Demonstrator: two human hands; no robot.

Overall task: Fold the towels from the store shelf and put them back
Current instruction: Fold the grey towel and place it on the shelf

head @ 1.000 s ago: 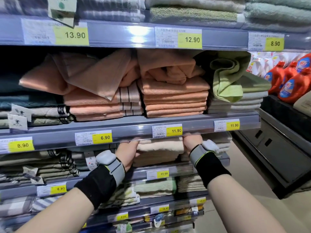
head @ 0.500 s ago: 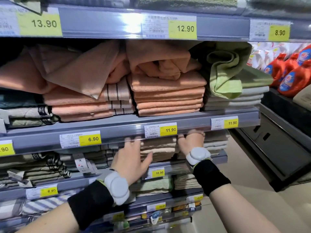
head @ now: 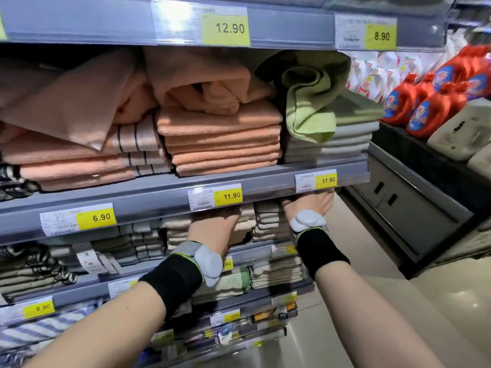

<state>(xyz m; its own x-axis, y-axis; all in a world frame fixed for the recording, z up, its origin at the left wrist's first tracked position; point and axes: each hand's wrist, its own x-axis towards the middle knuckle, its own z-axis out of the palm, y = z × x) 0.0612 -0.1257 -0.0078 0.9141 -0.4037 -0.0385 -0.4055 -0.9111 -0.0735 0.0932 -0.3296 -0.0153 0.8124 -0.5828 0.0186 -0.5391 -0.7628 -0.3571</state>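
Folded beige towels [head: 248, 221] sit in stacks on the shelf below the grey price rail [head: 159, 200]. My left hand [head: 212, 231] lies flat against the front of one stack, fingertips reaching under the rail. My right hand [head: 309, 204] is at the right end of the neighbouring beige stack [head: 268, 221], with its fingers hidden behind the rail. On the shelf above, loose peach towels [head: 79, 102] and a crumpled one [head: 210, 86] lie on folded peach piles. A crumpled green towel [head: 310, 102] hangs over a grey-green pile.
Lower shelves hold more folded towels, striped ones [head: 32, 330] at the bottom left. Red detergent bottles [head: 425, 110] stand on a dark counter [head: 414, 197] to the right. The aisle floor [head: 385, 314] runs past the shelf's right end.
Both hands have pushed deeper under the 11.90 rail. My right hand has shifted right to the end of the stacks, and my left hand now rests where the beige towel went in.
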